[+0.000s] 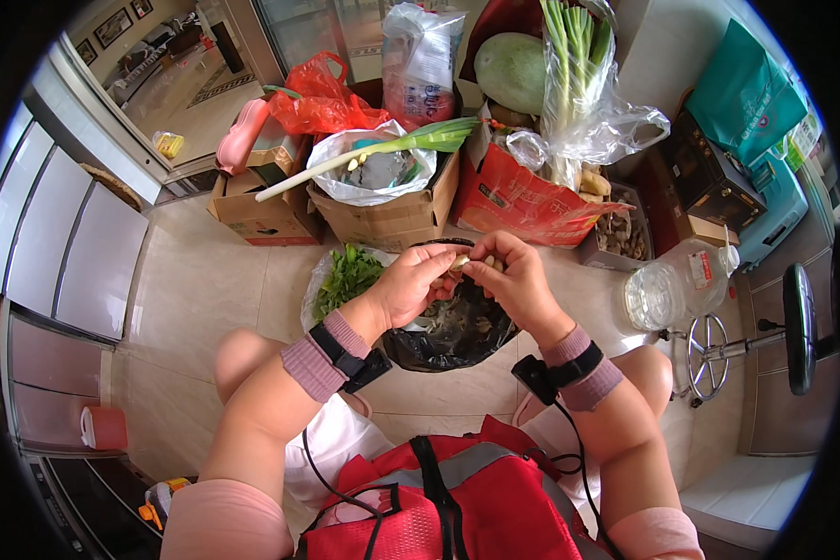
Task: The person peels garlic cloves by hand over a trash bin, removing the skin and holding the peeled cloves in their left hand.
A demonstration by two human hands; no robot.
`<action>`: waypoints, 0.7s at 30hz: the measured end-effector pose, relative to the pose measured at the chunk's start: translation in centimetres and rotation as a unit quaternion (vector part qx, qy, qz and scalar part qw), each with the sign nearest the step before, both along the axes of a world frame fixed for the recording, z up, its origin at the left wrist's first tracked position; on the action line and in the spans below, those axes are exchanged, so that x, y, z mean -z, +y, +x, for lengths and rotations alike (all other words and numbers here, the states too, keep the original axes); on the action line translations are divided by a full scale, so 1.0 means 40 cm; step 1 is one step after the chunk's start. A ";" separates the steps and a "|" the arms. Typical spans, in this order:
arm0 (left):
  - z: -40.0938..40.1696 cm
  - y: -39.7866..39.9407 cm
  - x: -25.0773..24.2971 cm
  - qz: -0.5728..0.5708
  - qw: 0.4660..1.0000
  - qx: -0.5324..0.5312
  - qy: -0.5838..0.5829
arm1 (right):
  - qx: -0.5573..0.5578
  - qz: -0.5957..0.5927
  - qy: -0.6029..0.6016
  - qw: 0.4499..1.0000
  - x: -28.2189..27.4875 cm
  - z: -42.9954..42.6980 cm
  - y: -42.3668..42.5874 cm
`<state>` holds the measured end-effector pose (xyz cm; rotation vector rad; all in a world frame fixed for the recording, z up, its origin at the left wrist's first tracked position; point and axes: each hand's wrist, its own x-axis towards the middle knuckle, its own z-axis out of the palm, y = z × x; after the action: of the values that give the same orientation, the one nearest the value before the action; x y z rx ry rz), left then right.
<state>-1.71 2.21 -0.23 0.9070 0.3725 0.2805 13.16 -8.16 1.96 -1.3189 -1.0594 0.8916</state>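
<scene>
Over a bin lined with a black plastic bag (437,353), my two hands meet at a pale garlic clove (460,262). My left hand (411,283) pinches it between thumb and fingers. The thumb of my right hand (521,280) presses at the clove's other side, and more pale cloves (491,262) show in its curled fingers. Scraps that look like dry peel (455,318) lie inside the bag. Leafy green vegetables (348,281) in a clear plastic bag sit on the floor left of the bin.
Beyond the bin stand a cardboard box (385,222) topped by a long green onion (350,159), and a red carton (511,199) with a winter melon (511,70). Right are a large water jug (672,287) and a wheeled stool (710,357). Cabinets (77,238) line the left.
</scene>
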 end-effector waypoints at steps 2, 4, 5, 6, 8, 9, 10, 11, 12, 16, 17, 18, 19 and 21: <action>-0.002 -0.001 0.001 -0.001 1.000 0.002 0.000 | -0.013 0.000 -0.022 1.000 0.011 0.010 0.002; -0.003 0.000 0.003 -0.002 1.000 0.004 0.000 | -0.027 0.001 -0.045 0.999 0.017 0.011 0.003; -0.004 0.001 0.007 -0.002 1.000 0.002 0.000 | -0.021 -0.003 -0.044 0.999 0.018 0.010 0.003; -0.003 0.000 0.004 -0.002 1.000 0.000 0.000 | -0.015 -0.007 -0.043 0.999 0.019 0.009 0.003; -0.001 -0.004 -0.003 -0.003 1.000 -0.008 0.006 | -0.006 -0.004 -0.051 0.999 0.020 0.008 0.002; 0.000 -0.006 -0.008 -0.004 1.000 -0.017 0.013 | 0.003 0.000 -0.057 0.998 0.020 0.006 0.002; 0.002 -0.007 -0.007 -0.004 1.000 -0.016 0.013 | 0.003 0.000 -0.058 0.998 0.019 0.004 0.002; 0.006 -0.007 -0.006 -0.003 1.000 -0.024 0.009 | 0.010 0.015 -0.072 0.997 0.018 0.000 0.001; 0.006 -0.006 -0.004 -0.002 0.999 -0.032 0.006 | 0.017 0.030 -0.086 0.996 0.017 -0.006 0.001; 0.003 0.013 -0.003 -0.048 0.993 -0.105 0.026 | -0.003 0.042 -0.186 0.982 0.012 -0.029 -0.008; 0.004 0.015 -0.005 -0.048 0.993 -0.105 0.026 | -0.003 0.042 -0.186 0.982 0.016 -0.030 -0.008; 0.004 0.016 -0.006 -0.049 0.994 -0.099 0.019 | 0.008 0.017 -0.193 0.981 0.018 -0.029 -0.009; 0.005 0.017 -0.007 -0.050 0.994 -0.092 0.012 | 0.019 -0.009 -0.198 0.980 0.021 -0.029 -0.009; 0.008 0.009 -0.008 -0.062 0.994 -0.086 0.004 | 0.039 -0.012 -0.161 0.986 0.034 -0.019 -0.001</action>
<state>-1.41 2.58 0.09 0.7549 0.4702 0.4072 12.42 -8.20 0.61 -1.5490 -1.2370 0.6478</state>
